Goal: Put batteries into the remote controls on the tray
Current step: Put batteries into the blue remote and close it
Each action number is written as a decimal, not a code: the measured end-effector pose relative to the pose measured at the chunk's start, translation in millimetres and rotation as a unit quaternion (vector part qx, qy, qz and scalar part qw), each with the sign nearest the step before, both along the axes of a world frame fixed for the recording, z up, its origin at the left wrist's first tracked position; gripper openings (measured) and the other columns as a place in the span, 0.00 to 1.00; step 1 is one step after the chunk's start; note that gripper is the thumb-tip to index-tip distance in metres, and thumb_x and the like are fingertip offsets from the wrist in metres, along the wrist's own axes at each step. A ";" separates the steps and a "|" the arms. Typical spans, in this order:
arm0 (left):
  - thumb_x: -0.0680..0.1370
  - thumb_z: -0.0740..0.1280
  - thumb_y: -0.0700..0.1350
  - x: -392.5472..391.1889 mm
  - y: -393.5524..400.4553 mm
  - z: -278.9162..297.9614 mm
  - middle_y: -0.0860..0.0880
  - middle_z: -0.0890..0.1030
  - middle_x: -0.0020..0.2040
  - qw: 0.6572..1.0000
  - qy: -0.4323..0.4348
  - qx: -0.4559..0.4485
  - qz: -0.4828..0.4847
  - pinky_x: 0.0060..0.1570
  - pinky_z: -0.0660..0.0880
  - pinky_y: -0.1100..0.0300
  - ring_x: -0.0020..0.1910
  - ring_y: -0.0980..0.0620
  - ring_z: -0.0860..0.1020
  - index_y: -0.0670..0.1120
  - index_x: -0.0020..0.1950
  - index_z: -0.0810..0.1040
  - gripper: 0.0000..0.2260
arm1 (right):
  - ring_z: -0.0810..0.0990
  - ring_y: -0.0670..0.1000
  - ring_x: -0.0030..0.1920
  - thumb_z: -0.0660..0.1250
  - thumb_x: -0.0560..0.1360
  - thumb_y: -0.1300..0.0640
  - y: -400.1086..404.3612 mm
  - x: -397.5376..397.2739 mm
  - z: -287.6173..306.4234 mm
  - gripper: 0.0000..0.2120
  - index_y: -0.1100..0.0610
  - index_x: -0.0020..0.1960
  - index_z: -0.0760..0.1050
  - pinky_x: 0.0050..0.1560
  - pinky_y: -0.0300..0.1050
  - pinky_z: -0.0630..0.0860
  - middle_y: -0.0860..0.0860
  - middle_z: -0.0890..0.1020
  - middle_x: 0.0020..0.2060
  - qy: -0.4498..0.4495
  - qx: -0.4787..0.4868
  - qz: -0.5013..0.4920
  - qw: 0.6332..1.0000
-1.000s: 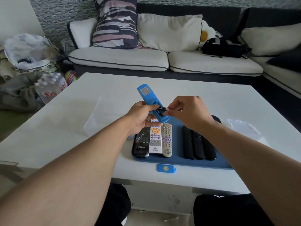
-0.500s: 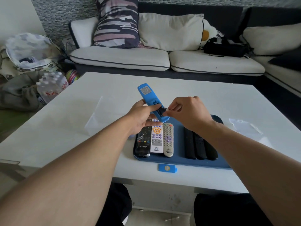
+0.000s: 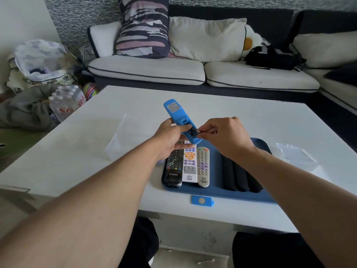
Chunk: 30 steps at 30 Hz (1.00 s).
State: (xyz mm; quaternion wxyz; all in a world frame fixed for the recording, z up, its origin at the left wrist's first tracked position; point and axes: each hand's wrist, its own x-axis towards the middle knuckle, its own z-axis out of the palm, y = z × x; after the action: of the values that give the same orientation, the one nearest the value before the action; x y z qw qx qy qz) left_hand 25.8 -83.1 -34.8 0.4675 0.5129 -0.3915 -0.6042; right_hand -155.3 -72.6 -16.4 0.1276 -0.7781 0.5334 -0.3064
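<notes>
Battery at the open bay of the blue remote, held over the tray.

Head view: my left hand (image 3: 170,136) grips the remote (image 3: 180,120) back-up, its long axis running away and to the left, near end over the tray (image 3: 216,182). My right hand (image 3: 224,134) pinches the battery (image 3: 194,130) by one end, lying crosswise on the bay, not yet along the slot. I judge the right hand must turn it in line and press. The cover (image 3: 202,200) lies on the table (image 3: 231,117), just in front of the tray.

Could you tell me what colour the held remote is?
Blue remote, head view.
</notes>
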 end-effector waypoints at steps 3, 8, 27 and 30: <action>0.81 0.68 0.38 1.2 0.1 0.0 0.39 0.84 0.54 1.000 0.005 -0.003 0.000 0.37 0.83 0.51 0.47 0.43 0.86 0.43 0.65 0.73 0.13 | 0.77 0.31 0.36 0.76 0.73 0.55 0.7 0.5 -0.9 0.06 0.51 0.50 0.87 0.39 0.21 0.69 0.43 0.86 0.39 -0.005 -0.028 0.013 1.000; 0.81 0.68 0.39 2.5 -1.5 -0.1 0.39 0.84 0.55 1.000 0.014 -0.009 0.010 0.39 0.83 0.49 0.47 0.43 0.86 0.43 0.65 0.73 0.13 | 0.78 0.37 0.36 0.76 0.73 0.58 1.9 2.5 -1.7 0.06 0.50 0.49 0.87 0.38 0.25 0.70 0.43 0.86 0.38 -0.028 -0.056 0.023 0.998; 0.78 0.70 0.35 8.5 1.6 4.1 0.37 0.82 0.57 0.998 0.031 -0.050 0.030 0.38 0.82 0.53 0.46 0.44 0.86 0.42 0.61 0.74 0.13 | 0.81 0.43 0.37 0.80 0.68 0.50 -0.5 9.7 -4.3 0.08 0.49 0.44 0.83 0.32 0.29 0.72 0.43 0.84 0.35 -0.093 0.045 -0.018 0.995; 0.78 0.70 0.35 9.8 1.1 2.9 0.37 0.82 0.57 0.998 0.028 -0.052 0.032 0.39 0.83 0.52 0.46 0.44 0.86 0.41 0.62 0.73 0.14 | 0.80 0.41 0.36 0.80 0.68 0.48 -0.5 11.3 -5.2 0.09 0.48 0.44 0.83 0.31 0.28 0.70 0.42 0.84 0.35 -0.092 0.063 -0.018 0.994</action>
State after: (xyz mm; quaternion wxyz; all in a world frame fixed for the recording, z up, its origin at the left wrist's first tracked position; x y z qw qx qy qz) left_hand 35.6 -82.0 -31.9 0.5237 0.4827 -0.3925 -0.5820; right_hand -144.0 -73.1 -21.5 0.2197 -0.7269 0.5517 -0.3450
